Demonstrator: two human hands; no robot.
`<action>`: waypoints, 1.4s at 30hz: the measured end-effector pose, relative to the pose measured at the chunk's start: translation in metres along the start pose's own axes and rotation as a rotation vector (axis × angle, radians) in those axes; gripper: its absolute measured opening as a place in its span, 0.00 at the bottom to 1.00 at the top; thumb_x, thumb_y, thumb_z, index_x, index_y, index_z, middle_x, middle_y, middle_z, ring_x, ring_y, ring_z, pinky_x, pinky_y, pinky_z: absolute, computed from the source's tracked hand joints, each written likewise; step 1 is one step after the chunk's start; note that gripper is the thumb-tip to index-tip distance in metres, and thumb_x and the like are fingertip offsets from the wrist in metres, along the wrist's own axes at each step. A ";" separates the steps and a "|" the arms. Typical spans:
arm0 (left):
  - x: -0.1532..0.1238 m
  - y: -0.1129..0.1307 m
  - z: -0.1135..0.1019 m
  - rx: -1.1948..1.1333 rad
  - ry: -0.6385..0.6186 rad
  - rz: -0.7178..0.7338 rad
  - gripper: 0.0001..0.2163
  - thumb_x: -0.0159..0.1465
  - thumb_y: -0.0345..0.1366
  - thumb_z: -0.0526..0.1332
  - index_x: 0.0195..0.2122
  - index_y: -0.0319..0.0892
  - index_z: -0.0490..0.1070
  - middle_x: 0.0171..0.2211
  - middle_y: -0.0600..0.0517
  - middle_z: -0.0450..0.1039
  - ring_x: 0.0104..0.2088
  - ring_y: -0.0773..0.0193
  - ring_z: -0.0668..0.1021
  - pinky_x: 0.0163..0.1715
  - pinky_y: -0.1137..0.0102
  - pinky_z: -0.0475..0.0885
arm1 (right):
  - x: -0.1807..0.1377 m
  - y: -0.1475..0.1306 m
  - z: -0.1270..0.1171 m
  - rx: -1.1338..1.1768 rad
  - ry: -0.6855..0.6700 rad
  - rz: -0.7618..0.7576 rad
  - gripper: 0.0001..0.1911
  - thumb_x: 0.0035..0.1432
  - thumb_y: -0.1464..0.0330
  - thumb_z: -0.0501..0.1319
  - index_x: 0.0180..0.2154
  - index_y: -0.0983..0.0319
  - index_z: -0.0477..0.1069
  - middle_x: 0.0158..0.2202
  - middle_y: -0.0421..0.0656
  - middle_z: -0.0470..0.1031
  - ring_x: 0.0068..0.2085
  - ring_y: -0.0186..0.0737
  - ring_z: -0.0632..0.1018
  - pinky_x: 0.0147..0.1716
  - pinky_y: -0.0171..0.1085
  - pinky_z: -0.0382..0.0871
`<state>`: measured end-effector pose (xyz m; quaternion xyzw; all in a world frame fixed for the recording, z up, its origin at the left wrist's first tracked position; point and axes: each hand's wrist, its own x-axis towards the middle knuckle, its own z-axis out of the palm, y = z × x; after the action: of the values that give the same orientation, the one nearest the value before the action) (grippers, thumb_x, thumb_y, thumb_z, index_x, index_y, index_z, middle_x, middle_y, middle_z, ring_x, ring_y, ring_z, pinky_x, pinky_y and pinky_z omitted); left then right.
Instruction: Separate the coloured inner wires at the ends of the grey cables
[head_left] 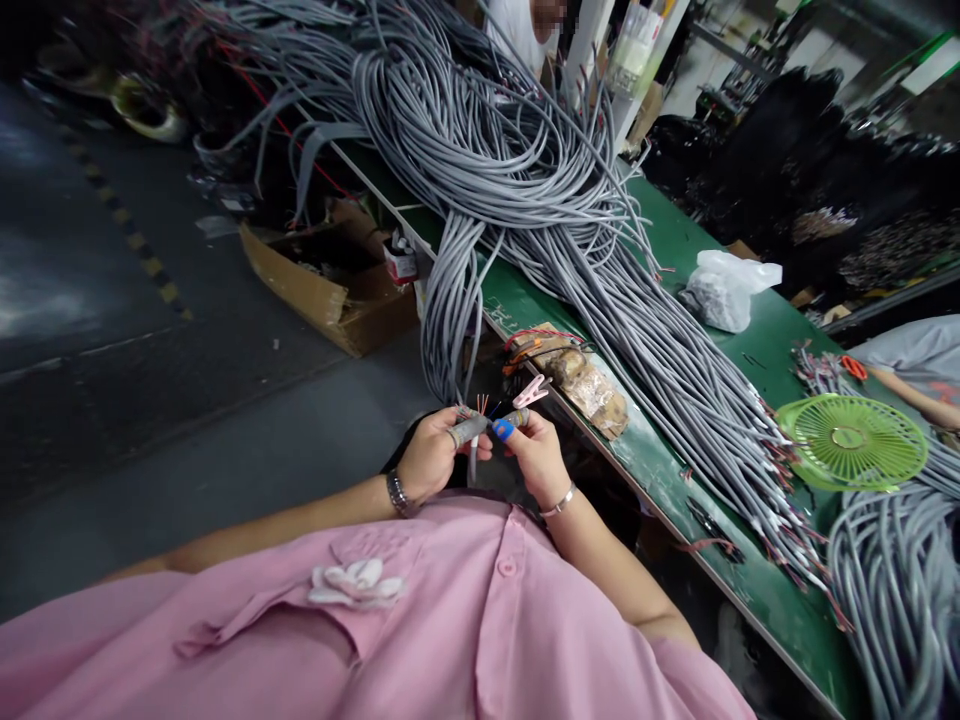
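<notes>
My left hand (pixel 433 455) is closed round the end of a grey cable (pixel 469 430), whose thin coloured inner wires stick up from the stripped tip. My right hand (pixel 537 452) pinches at that same cable end, with blue covers on its fingertips, and also holds a small grey-brown piece beside a pink clip (pixel 531 391). Both hands are held in front of my pink shirt, just off the near edge of the green workbench (pixel 757 330). A watch sits on my left wrist and a bracelet on my right.
A huge bundle of grey cables (pixel 525 190) lies across the bench and hangs over its edge. On the bench are a taped brown tool block (pixel 589 385), a white plastic bag (pixel 724 288) and a green fan guard (pixel 851 440). A cardboard box (pixel 330 275) stands on the floor. Another person's arm (pixel 911 395) rests at the right.
</notes>
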<state>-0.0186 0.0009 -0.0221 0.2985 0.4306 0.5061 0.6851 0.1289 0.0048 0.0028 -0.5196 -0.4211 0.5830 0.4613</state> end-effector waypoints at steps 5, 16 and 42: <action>-0.001 0.005 0.001 0.045 -0.018 0.041 0.09 0.55 0.40 0.65 0.30 0.38 0.71 0.20 0.53 0.72 0.19 0.67 0.73 0.21 0.72 0.68 | -0.004 0.001 -0.004 -0.001 -0.056 -0.027 0.16 0.45 0.58 0.70 0.27 0.63 0.71 0.24 0.38 0.69 0.25 0.31 0.66 0.25 0.33 0.62; 0.001 0.028 0.003 0.085 -0.253 -0.018 0.11 0.53 0.41 0.67 0.27 0.39 0.72 0.15 0.53 0.69 0.13 0.71 0.65 0.12 0.76 0.57 | 0.016 -0.003 -0.033 0.383 -0.153 0.151 0.28 0.54 0.43 0.57 0.39 0.61 0.72 0.33 0.42 0.72 0.25 0.29 0.66 0.25 0.32 0.67; 0.032 0.014 0.006 0.123 -0.432 -0.143 0.09 0.55 0.38 0.66 0.28 0.37 0.70 0.15 0.54 0.69 0.11 0.73 0.64 0.11 0.77 0.55 | 0.037 0.002 -0.006 0.720 0.038 0.078 0.17 0.55 0.55 0.64 0.29 0.63 0.71 0.25 0.38 0.72 0.25 0.28 0.69 0.24 0.27 0.66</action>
<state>-0.0152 0.0359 -0.0171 0.4100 0.3242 0.3535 0.7758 0.1337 0.0405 -0.0074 -0.3503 -0.1598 0.7014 0.5998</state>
